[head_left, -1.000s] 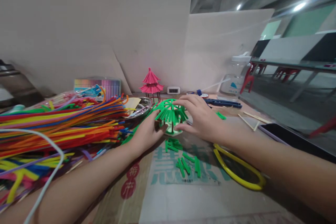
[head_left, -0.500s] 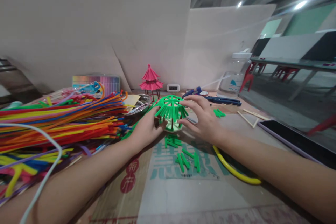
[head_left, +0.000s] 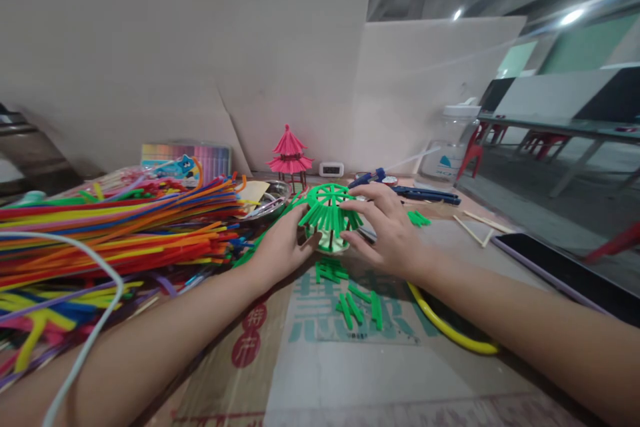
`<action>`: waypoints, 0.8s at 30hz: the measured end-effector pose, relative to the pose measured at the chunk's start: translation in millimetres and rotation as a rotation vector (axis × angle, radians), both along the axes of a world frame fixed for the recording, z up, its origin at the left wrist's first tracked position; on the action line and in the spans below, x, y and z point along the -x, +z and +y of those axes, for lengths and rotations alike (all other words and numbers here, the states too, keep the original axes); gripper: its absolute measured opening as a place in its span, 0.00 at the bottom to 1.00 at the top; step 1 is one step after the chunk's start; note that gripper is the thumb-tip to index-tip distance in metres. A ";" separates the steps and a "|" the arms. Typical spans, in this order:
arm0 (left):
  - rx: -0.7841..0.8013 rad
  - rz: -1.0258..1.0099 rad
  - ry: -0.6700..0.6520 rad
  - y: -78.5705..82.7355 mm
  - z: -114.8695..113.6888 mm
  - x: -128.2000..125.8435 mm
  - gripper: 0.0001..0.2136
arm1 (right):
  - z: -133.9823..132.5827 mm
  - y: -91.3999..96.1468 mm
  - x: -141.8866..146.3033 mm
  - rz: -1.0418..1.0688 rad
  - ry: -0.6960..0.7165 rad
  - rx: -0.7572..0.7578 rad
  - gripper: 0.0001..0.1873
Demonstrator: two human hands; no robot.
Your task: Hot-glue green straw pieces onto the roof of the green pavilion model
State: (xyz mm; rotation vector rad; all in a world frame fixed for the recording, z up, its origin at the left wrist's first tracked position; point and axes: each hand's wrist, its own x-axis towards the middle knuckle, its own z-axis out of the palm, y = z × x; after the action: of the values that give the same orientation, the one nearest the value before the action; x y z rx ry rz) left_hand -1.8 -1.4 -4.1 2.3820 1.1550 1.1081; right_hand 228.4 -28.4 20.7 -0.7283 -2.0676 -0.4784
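Note:
A small green pavilion model [head_left: 330, 215] made of pipe cleaner pieces stands on the table, with a slatted sloping roof, dark posts and a pale round base. My left hand [head_left: 286, 240] grips its left side, thumb low by the base. On the right, my right hand [head_left: 383, 227] has its fingers bent against the roof's edge and its thumb near the base. Short cut green pieces [head_left: 354, 307] lie in front of the model, and a few more green pieces [head_left: 419, 218] lie to the right.
Bundles of coloured pipe cleaners [head_left: 125, 227] fill the left side, crossed by a white cable [head_left: 103, 267]. Behind stand a pink pagoda [head_left: 289, 152], a small clock [head_left: 331, 169] and a metal bowl [head_left: 277, 195]. Rightward are blue pliers [head_left: 425, 195], a jug [head_left: 445, 147], a phone [head_left: 560, 270] and a yellow tube [head_left: 450, 328].
The whole view has shifted slightly. My right fingers have moved a little across the roof's right edge; the left hand keeps its hold.

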 end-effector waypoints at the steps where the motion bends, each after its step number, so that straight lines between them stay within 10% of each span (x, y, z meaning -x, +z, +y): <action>1: 0.005 0.000 0.001 -0.2 0.0 0.1 0.25 | 0.4 -0.1 0.6 0.002 -0.001 -0.011 0.18; 24: 0.060 -0.006 -0.051 2.9 0.1 -0.3 0.24 | 2.1 1.8 3.7 0.081 0.026 0.026 0.21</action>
State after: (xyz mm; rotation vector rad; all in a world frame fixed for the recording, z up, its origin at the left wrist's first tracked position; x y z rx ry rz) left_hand -1.5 -1.3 -1.3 2.3472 1.1036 1.0493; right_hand 224.8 -26.4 22.6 -0.7234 -2.0082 -0.4018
